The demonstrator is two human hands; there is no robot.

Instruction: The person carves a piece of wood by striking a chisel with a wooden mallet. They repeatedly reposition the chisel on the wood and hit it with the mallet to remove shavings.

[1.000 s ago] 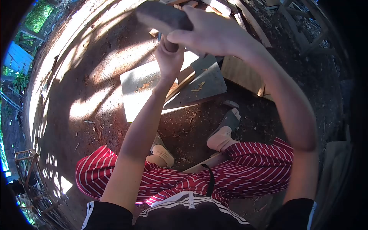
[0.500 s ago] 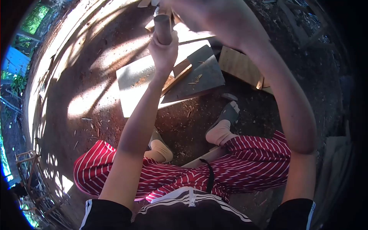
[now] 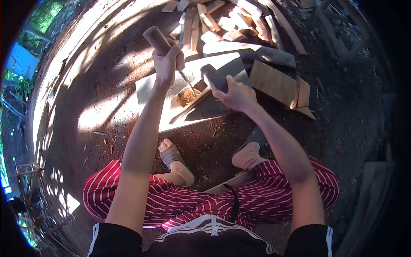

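Here, left hand (image 3: 166, 64) grips chisel (image 3: 165, 48); right hand (image 3: 236, 95) holds mallet (image 3: 213, 77).

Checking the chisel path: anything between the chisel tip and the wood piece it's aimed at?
Nothing visible. The left hand holds the chisel tilted, its blade running down to the wood piece by the chipped hollow. The right hand holds a dark block off to the side, clear of the blade.

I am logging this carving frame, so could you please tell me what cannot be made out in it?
- Chisel tip, head view: buried in the chips in the notch of the board.
- Wooden block in the right hand: its near end is covered by the fingers.
- Wood offcuts: cut by the top edge.
- Left hand hides the handle's middle.
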